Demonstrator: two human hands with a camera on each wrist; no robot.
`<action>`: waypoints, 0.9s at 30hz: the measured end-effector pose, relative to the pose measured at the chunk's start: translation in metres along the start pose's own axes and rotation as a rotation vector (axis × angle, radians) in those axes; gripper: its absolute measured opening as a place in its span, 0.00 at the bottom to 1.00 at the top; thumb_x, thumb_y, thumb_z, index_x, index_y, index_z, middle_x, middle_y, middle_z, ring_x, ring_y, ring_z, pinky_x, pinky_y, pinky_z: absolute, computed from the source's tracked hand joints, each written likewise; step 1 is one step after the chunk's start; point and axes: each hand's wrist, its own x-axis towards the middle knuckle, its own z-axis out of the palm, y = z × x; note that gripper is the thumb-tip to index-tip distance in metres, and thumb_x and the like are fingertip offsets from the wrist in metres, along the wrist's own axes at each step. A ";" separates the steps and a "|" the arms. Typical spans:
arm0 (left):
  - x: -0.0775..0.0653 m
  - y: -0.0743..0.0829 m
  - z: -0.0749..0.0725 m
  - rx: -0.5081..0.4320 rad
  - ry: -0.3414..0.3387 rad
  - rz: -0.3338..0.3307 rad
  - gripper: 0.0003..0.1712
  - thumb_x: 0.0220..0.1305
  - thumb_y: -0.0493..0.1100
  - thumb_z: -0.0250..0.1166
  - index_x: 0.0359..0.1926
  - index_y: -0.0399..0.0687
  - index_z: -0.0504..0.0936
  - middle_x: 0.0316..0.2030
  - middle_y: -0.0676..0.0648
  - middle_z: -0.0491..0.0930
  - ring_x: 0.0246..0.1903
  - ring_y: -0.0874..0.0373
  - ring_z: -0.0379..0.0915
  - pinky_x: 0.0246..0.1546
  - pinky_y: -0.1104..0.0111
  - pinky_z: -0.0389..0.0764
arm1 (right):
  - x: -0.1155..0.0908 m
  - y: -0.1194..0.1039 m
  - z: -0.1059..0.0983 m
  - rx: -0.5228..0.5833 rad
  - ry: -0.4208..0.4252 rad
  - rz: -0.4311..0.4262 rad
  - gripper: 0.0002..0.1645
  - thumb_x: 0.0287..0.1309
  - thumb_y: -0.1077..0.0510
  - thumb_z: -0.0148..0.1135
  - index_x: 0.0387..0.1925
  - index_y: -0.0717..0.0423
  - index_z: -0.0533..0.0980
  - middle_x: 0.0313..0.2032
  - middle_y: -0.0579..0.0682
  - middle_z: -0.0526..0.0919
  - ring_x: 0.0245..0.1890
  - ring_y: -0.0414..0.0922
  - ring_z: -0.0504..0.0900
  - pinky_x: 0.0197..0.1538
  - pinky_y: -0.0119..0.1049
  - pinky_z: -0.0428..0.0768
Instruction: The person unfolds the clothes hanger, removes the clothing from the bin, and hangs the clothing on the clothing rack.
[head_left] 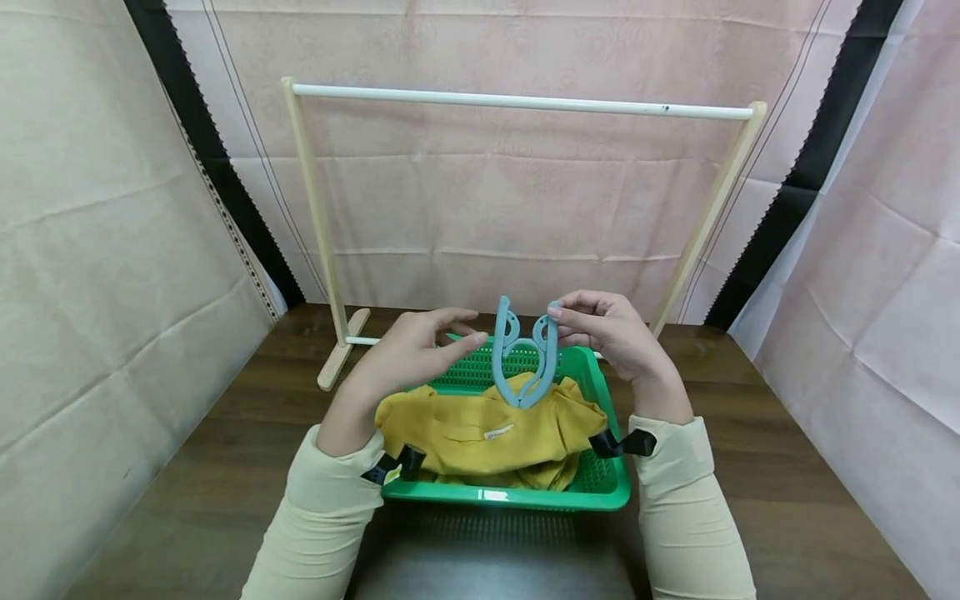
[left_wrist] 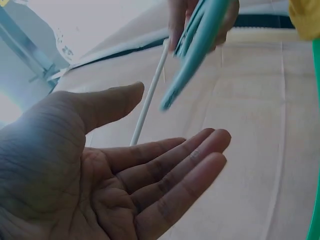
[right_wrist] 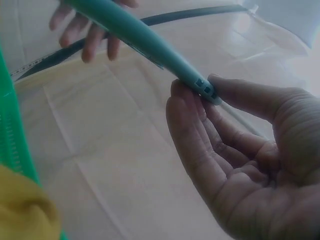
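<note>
A light-blue plastic hanger (head_left: 551, 350), smooth and bent into a U with rounded curls inside its two arms, is held up above the green basket (head_left: 517, 497). The right hand (head_left: 611, 333) pinches the tip of one arm between thumb and fingertips; the right wrist view shows small square notches moulded in that end. The left hand (head_left: 420, 346) is spread, palm bare, fingers extended and thumb apart, near the other arm but not touching it.

The basket is glossy plastic with perforated walls and a broad rim. In it lies a mustard-yellow garment (head_left: 465, 450) of soft, matte fabric, loosely bunched, with a small pale label (head_left: 498, 432). Behind stands a rack (head_left: 517, 101) with a slim, round white bar between cream-coloured uprights. The table (head_left: 187, 500) has dark wood-grain planks; creased pale cloth (head_left: 525, 200) hangs around it.
</note>
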 end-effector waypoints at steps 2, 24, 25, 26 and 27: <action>0.002 0.005 0.005 -0.051 -0.002 -0.010 0.32 0.71 0.60 0.61 0.68 0.49 0.74 0.47 0.54 0.85 0.39 0.62 0.83 0.39 0.62 0.84 | 0.000 0.000 0.003 -0.017 -0.006 -0.005 0.10 0.68 0.60 0.64 0.45 0.64 0.82 0.37 0.52 0.87 0.35 0.49 0.87 0.45 0.42 0.86; 0.001 0.017 0.011 -0.253 0.083 -0.041 0.12 0.67 0.41 0.69 0.50 0.45 0.82 0.38 0.49 0.85 0.34 0.57 0.85 0.30 0.64 0.86 | -0.006 -0.003 0.027 -0.191 -0.060 -0.039 0.14 0.66 0.59 0.67 0.47 0.67 0.80 0.38 0.60 0.86 0.38 0.56 0.87 0.47 0.55 0.84; 0.002 0.016 0.010 -0.262 0.083 -0.046 0.12 0.67 0.41 0.69 0.50 0.44 0.82 0.38 0.48 0.85 0.34 0.56 0.85 0.30 0.63 0.87 | -0.006 -0.003 0.027 -0.192 -0.060 -0.039 0.14 0.66 0.59 0.67 0.47 0.67 0.80 0.38 0.60 0.86 0.38 0.56 0.87 0.47 0.54 0.84; 0.002 0.016 0.010 -0.272 0.082 -0.050 0.12 0.67 0.41 0.69 0.50 0.44 0.82 0.38 0.48 0.85 0.34 0.56 0.85 0.30 0.63 0.87 | -0.006 -0.003 0.026 -0.193 -0.060 -0.039 0.14 0.66 0.60 0.67 0.47 0.67 0.80 0.38 0.60 0.86 0.38 0.56 0.87 0.47 0.53 0.84; 0.002 0.016 0.010 -0.285 0.079 -0.054 0.12 0.67 0.41 0.69 0.50 0.44 0.83 0.38 0.48 0.85 0.34 0.56 0.85 0.30 0.63 0.87 | -0.006 -0.003 0.026 -0.194 -0.060 -0.039 0.14 0.66 0.60 0.67 0.47 0.67 0.80 0.38 0.60 0.86 0.39 0.55 0.87 0.47 0.52 0.85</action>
